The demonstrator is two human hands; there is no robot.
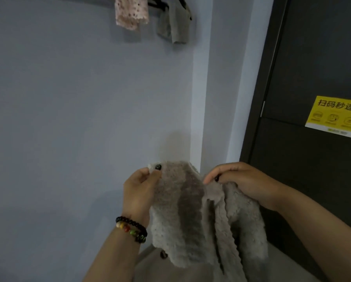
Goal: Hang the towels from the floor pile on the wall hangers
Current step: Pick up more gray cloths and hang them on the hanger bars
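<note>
A fluffy grey-beige towel (193, 216) with a thick, nubbly pile is held up in front of the person, low in the view and close to the wall corner. Its cloth hangs in soft folds, with a darker shaded band down the middle. A small dark button (157, 167) sits at its upper left corner.

The left hand (139, 192) pinches that upper left corner, thumb and fingers (157, 176) closed together on the edge just below the button. A bracelet (131, 228) of round dark and coloured beads circles the left wrist. The right hand (239, 182) grips the towel's upper right edge, its fingers curled down over the cloth.

Behind is a smooth pale blue-grey wall (68, 98). High on it, two cloths hang from dark hangers (158, 4): a pink lacy one (130, 14) with small holes, and beside it a plain grey one (175, 25). To the right stands a dark door (313, 58) carrying a yellow sticker (336, 115) with printed characters.
</note>
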